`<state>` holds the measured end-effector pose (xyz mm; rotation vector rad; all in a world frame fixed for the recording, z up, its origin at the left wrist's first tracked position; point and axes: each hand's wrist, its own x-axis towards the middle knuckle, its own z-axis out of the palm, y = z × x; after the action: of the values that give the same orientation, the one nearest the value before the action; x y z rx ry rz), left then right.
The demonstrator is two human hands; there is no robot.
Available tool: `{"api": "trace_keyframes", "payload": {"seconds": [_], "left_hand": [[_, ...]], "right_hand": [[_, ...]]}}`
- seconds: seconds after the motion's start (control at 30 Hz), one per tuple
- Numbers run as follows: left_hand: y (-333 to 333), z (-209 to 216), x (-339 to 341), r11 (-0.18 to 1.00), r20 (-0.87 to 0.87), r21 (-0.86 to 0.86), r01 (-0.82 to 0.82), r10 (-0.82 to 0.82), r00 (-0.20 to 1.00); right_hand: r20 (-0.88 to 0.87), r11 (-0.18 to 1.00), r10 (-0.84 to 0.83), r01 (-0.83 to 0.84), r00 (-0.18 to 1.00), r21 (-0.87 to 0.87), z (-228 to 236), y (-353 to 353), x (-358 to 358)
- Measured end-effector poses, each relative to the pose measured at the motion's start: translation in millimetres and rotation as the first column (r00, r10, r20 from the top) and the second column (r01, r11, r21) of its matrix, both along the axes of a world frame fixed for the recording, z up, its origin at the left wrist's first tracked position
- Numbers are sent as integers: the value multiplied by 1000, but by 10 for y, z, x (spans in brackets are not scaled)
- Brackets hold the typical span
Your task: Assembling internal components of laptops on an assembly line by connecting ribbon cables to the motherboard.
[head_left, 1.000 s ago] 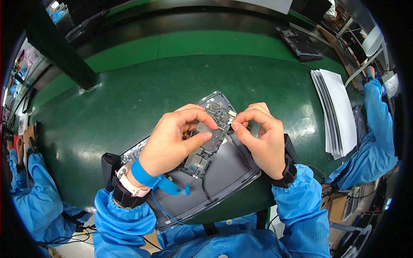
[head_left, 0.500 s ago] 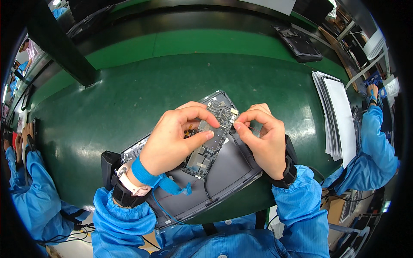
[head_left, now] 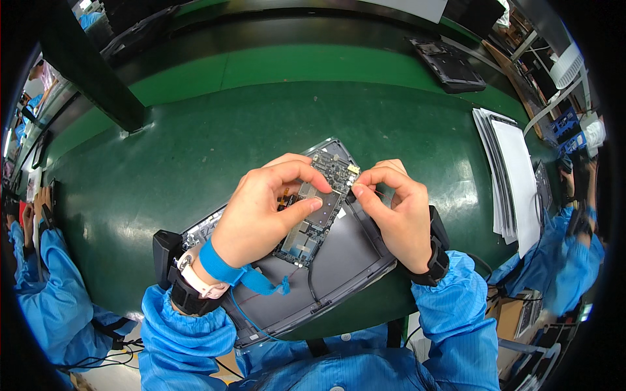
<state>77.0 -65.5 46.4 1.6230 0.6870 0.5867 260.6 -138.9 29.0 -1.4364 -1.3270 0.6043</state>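
Note:
A long circuit board [head_left: 326, 212] is tilted over a dark grey laptop casing [head_left: 352, 251] in front of me. My left hand [head_left: 244, 212] curls over the board's left side, thumb and forefinger resting on its face; the other fingers are hidden behind it. At the board's upper right edge, by a small white connector [head_left: 353, 169], my right hand [head_left: 403, 212] pinches with thumb and forefinger. A thin red wire [head_left: 385, 195] shows at those fingers. From the board's lower end a black cable [head_left: 312, 283] runs down to the casing's edge.
A blue wrist strap [head_left: 222, 260] with a cord circles my left wrist. Paper-like sheets [head_left: 512, 176] are stacked at the right of the green table [head_left: 195, 150]. Another dark casing [head_left: 450, 65] lies at the far right. Co-workers in blue sleeves sit on both sides.
The board and both my hands have shifted very slightly, with the grips unchanged. The co-worker on the right has drawn an arm back and lower.

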Motion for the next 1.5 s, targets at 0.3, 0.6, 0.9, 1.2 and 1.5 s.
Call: {"api": "trace_keyframes", "payload": {"seconds": [0.3,0.6,0.9,1.2,1.5], "left_hand": [[-16,12,18,998,74,51,-20,16,997],[-3,-18,-10,998,143,-18,-56,58,988],[25,-8,-43,999,105,23,-33,31,994],[35,5,-44,1000,26,11,-1,0,1000],[117,144,-145,988,-76,125,-86,96,992]], "right_hand": [[22,1000,1,-1,1000,4,23,4,-16],[-28,999,20,-22,999,-45,65,21,-3],[123,999,30,-33,992,25,68,31,1],[201,997,15,-29,980,65,53,30,5],[198,989,88,-109,976,102,21,39,-33]]}}
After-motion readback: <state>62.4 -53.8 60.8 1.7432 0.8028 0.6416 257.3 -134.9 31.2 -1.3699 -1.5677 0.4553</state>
